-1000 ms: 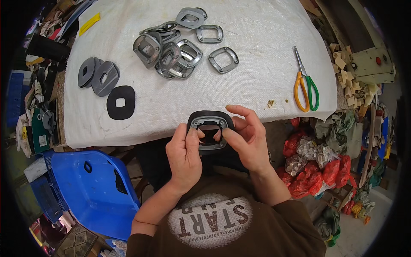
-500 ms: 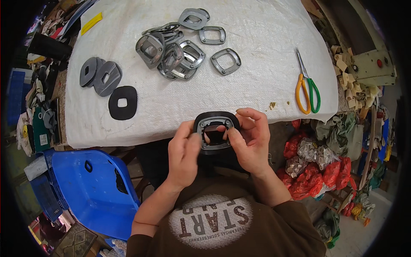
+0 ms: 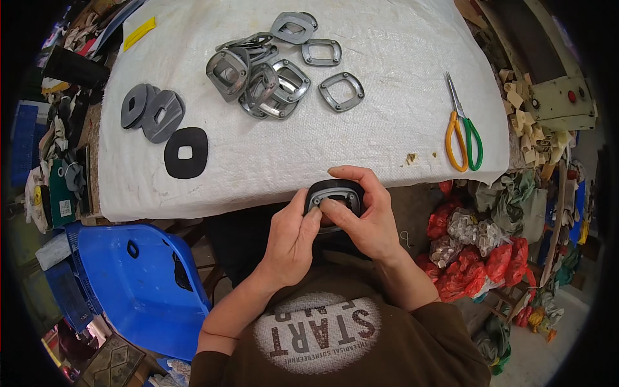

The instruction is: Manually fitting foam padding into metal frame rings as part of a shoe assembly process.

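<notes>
Both hands grip one grey metal frame with a black rubbery pad around it [image 3: 320,188], held just off the near table edge. My left hand [image 3: 288,238] has its thumb on the frame's left inner side. From the right, my right hand [image 3: 367,216] wraps the far rim with its fingers, its thumb lying across the frame's opening. The frame's lower part is hidden by the thumbs. On the table, a black pad with a square hole [image 3: 173,157] lies at left, near several grey pads [image 3: 162,119]. A pile of metal frames [image 3: 291,84] lies farther back.
Scissors with one yellow and one green handle [image 3: 464,137] lie at the table's right. A blue plastic tub [image 3: 138,284] stands at lower left, with small black pieces in it. Red and clear bags [image 3: 467,261] sit below the table's right edge. A yellow strip [image 3: 139,33] lies far left.
The held frame and both hands have shifted slightly right and toward me. My right thumb has moved left across the frame's opening, and the frame appears tilted more.
</notes>
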A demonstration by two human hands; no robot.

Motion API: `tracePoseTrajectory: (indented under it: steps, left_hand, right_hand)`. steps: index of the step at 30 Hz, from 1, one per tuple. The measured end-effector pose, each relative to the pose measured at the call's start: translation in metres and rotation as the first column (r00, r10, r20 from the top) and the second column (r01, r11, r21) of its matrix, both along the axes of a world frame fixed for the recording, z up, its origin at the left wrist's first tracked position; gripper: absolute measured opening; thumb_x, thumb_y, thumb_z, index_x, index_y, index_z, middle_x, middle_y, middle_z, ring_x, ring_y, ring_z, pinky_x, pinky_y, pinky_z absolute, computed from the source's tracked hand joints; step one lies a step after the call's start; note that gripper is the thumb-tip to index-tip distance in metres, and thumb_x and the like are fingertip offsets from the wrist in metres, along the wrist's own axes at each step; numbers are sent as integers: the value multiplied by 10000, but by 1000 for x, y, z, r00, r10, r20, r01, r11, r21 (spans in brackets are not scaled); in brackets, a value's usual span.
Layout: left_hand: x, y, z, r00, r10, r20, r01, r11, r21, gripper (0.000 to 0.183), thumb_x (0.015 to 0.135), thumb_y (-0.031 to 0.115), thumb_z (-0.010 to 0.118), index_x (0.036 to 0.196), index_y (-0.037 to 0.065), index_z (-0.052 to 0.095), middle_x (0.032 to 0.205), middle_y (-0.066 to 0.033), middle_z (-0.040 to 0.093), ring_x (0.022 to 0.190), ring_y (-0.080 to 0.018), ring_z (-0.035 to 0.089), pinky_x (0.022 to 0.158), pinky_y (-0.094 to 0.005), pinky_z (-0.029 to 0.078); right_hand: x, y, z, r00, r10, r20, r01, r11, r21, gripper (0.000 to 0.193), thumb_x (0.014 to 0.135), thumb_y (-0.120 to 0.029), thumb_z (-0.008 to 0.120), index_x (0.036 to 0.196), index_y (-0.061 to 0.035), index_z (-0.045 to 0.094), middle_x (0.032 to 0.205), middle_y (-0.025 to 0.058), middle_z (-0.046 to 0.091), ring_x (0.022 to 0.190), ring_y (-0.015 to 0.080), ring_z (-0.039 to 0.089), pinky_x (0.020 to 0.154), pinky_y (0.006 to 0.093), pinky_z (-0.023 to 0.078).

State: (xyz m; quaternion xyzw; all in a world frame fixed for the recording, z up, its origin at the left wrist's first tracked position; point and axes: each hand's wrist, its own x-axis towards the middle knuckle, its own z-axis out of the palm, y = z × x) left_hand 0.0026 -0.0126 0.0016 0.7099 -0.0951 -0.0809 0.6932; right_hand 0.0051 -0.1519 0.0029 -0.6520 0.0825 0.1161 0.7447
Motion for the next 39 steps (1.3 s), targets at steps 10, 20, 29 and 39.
tracePoseTrajectory:
  steps: [10, 20, 29, 39]
  left_hand:
    - [-5, -4, 3, 998, 9, -56, 3, 977, 214, 172, 912, 100, 389, 924, -33, 498, 761, -113, 592, 684, -155, 567, 631, -266, 437]
    - [-3, -6, -2, 992, 15, -124, -23, 998, -62, 166, 909, 77, 383, 963, -36, 492, 774, -130, 598, 689, -166, 574, 623, -290, 447]
    - [-1, 5, 3, 989, -120, -85, 132, 979, 154, 188, 865, 37, 409, 1010, -44, 496, 784, -151, 607, 696, -199, 610, 622, -311, 471]
    - [-3, -5, 3, 978, -41, -202, 50, 998, 42, 232, 887, 29, 392, 1079, -41, 500, 836, -144, 625, 729, -171, 629, 650, -297, 503]
  right_hand:
    - [-3, 4, -10, 984, -96, 151, 111, 989, -96, 295, 767, -17, 618, 1021, -7, 467, 834, 29, 557, 725, 50, 518, 625, 202, 448]
    - [0, -2, -4, 999, -40, 26, 39, 999, 32, 442, 744, -47, 648, 1131, -15, 436, 889, 66, 555, 770, 85, 530, 674, 218, 455]
    - [-2, -1, -11, 993, -83, 87, 92, 989, -112, 400, 737, -42, 647, 1085, -21, 451, 827, 38, 557, 726, 72, 527, 638, 205, 441]
    - [2, -6, -3, 988, 42, 147, -1, 963, -269, 443, 727, -20, 654, 1120, -27, 450, 838, 21, 541, 682, 51, 499, 611, 190, 429]
